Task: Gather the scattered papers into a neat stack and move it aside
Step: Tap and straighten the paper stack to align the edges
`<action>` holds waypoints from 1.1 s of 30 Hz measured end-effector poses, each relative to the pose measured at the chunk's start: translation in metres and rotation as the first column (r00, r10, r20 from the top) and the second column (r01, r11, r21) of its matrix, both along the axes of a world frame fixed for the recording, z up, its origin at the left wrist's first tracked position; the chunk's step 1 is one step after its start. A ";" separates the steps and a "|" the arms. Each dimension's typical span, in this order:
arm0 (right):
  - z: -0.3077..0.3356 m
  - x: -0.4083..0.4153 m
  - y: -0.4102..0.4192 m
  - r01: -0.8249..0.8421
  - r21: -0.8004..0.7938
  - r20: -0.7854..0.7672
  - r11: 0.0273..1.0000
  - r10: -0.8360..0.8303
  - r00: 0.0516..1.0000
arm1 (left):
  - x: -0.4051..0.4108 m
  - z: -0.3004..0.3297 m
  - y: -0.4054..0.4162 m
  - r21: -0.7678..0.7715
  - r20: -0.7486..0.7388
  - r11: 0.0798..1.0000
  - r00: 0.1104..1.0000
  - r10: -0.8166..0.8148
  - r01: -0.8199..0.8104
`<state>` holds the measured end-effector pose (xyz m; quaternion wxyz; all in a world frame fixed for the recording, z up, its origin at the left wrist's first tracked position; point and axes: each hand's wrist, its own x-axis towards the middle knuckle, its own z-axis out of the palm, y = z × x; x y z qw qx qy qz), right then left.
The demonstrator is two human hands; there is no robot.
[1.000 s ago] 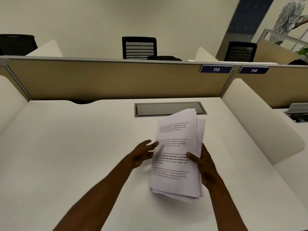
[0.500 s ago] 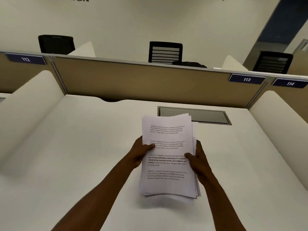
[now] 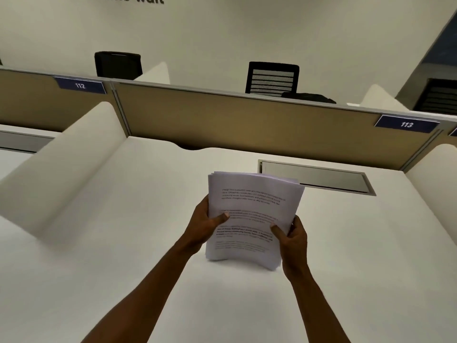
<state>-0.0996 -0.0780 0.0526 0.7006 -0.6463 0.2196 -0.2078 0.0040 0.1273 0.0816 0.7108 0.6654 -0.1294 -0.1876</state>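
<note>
beyond the hands, partition tags (image 3: pixel 406 124) read 112 and 113; a curved printed paper stack (image 3: pixel 252 201) is clamped between left hand (image 3: pixel 204 225) and right hand (image 3: pixel 291 240)

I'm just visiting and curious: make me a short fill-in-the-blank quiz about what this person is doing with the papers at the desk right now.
1. The stack of papers is gripped by ____ hands, the left hand and the right hand.
2. The top sheet carries printed ____.
3. The blue label at the right of the partition reads ____.
4. The desk surface is coloured ____.

Missing words: two; text; 113; white
</note>
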 end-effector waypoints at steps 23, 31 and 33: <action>-0.017 0.004 0.024 0.072 -0.055 -0.032 0.996 -0.074 0.997 | -0.014 -0.039 0.001 0.117 0.031 0.979 0.986 0.163 -0.166; -0.018 0.005 0.025 0.043 -0.075 -0.030 0.996 -0.045 0.999 | -0.022 -0.050 0.005 0.123 0.043 0.970 0.978 0.204 -0.208; -0.022 0.005 0.027 0.024 -0.080 -0.037 0.996 -0.027 0.999 | -0.021 -0.049 0.007 0.132 0.058 0.963 0.972 0.229 -0.235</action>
